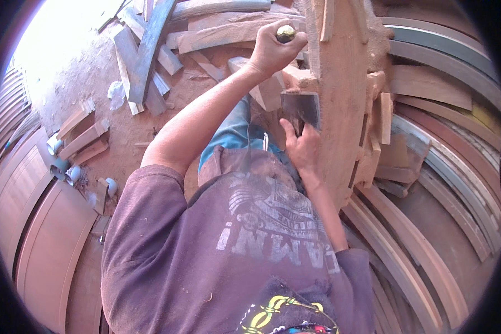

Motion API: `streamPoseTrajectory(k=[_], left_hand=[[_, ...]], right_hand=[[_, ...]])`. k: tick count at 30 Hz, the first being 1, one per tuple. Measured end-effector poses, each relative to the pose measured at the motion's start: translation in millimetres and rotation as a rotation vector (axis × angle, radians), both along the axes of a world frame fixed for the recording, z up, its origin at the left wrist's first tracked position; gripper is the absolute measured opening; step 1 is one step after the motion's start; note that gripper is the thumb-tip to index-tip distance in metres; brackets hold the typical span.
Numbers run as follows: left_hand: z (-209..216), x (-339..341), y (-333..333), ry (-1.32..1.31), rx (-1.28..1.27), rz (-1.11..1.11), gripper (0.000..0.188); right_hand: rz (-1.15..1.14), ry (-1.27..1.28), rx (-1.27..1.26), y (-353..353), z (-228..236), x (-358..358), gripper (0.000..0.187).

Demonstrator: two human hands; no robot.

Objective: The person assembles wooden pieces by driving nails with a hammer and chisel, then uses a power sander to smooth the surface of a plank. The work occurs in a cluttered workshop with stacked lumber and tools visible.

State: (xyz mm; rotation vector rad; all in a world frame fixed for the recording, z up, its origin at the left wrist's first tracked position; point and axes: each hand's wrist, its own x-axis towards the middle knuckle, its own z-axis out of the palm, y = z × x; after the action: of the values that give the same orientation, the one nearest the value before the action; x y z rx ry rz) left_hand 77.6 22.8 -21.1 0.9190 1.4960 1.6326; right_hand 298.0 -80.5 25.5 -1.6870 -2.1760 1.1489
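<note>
My left hand (pixel 274 51) is raised at the top middle, closed in a fist around an upright handle with a rounded, yellowish end (pixel 285 34); the rest of that tool is hidden beneath the fist. Nearer to me, my right hand (pixel 305 149) grips the short handle of a tool with a broad, dark, flat head (pixel 300 108), seemingly metal. That head lies at the left side of a thick, dusty wooden beam (pixel 342 111). Beside it, below my left hand, are a pale wood block (pixel 268 92) and a smaller chunk (pixel 299 78).
Offcuts and boards (pixel 145 55) lie on the dusty ground at upper left. Light-blue cup-like pieces (pixel 72 173) sit near wooden panels (pixel 53 250) at left. Curved-looking stacked planks (pixel 434 86) fill the right, with long boards (pixel 406 261) at lower right.
</note>
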Motion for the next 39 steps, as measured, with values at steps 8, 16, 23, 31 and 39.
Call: streamPoseTrajectory(k=[8,16,23,31,39], left_hand=[[5.1,14.3,10.0,0.084,0.004,-0.075,0.029],[2.0,12.2,7.0,0.146,-0.067,-0.150,0.029],[3.1,24.8,3.1,-0.020,0.016,-0.143,0.024],[3.2,15.6,-9.2,0.055,-0.181,-0.467,0.030],[12.0,8.5,7.0,-0.038,-0.241,-0.556,0.033]], right_hand=[[-0.200,0.135,0.003,10.0,19.7,27.0,0.032],[-0.019,0.484,0.289,140.0,166.2,-39.9,0.015],[0.316,-0.327,0.215,138.5,125.2,-80.9,0.034],[0.027,0.059,0.105,107.9,80.1,-6.3,0.038],[0.078,-0.164,-0.300,-26.3,4.5,45.4,0.042]])
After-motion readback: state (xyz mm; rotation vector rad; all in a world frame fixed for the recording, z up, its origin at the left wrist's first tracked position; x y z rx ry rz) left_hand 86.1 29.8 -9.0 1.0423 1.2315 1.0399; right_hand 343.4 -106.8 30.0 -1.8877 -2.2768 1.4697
